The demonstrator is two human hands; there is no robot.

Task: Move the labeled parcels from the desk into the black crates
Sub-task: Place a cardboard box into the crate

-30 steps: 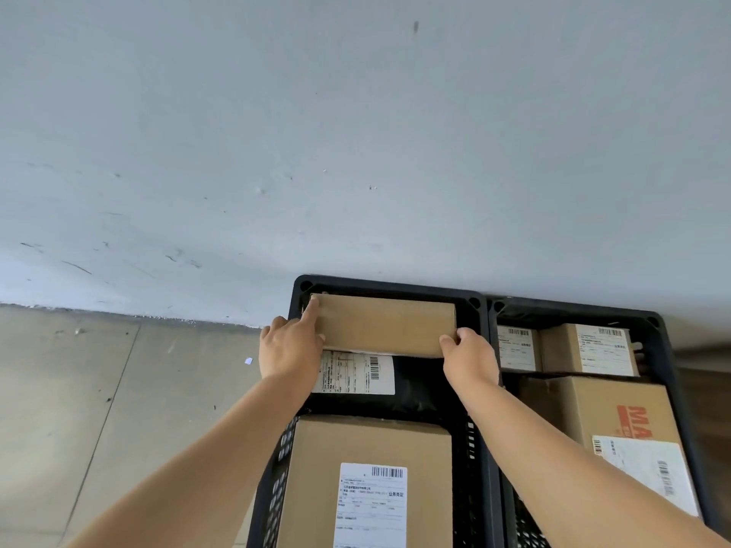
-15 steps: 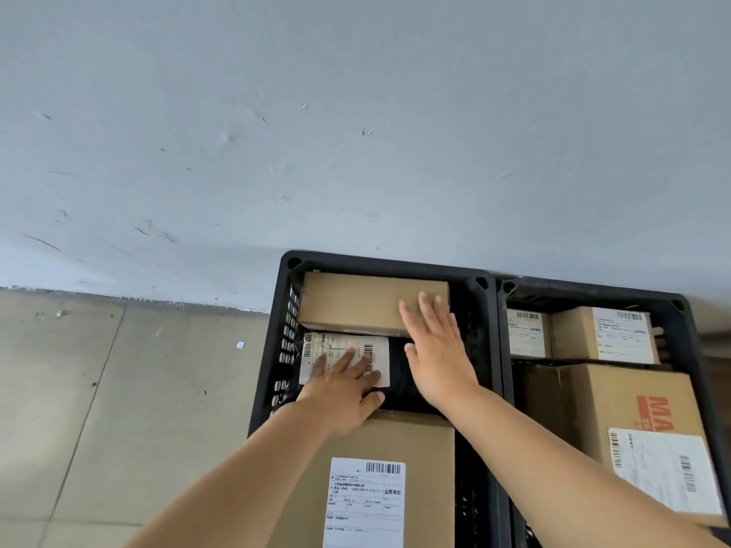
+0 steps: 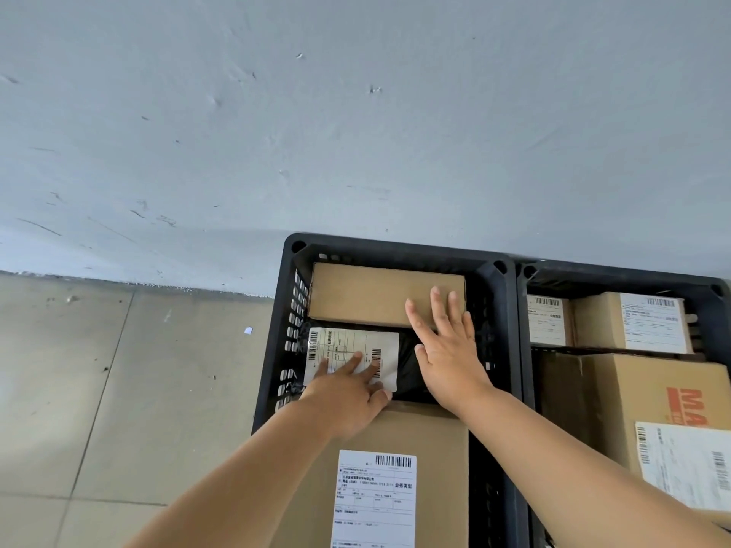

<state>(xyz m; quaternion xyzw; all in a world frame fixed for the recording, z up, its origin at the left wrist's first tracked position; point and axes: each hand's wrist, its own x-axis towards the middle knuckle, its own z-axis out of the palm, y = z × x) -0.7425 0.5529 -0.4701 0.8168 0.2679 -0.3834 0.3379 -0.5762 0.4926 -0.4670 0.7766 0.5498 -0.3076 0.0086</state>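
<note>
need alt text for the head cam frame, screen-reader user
Two bare hands reach into the left black crate: the left hand rests flat on a black labeled bag, the right hand lies flat on a plain brown box at the far end. A labeled carton sits nearer; the right crate holds more labeled boxes.

Two black crates side by side against the wall, the left crate (image 3: 277, 350) under both hands. Plain brown box (image 3: 368, 294) lies flat at its far end, right hand (image 3: 447, 350) resting flat on its near right corner, fingers straight. Just nearer is a black poly mailer (image 3: 407, 369) with a white label, left hand (image 3: 348, 393) fingers laid on that label. Under the left wrist sits a big labeled carton (image 3: 427, 437). The right crate (image 3: 617, 276), off to the right of the right hand, holds more labeled cartons.
</note>
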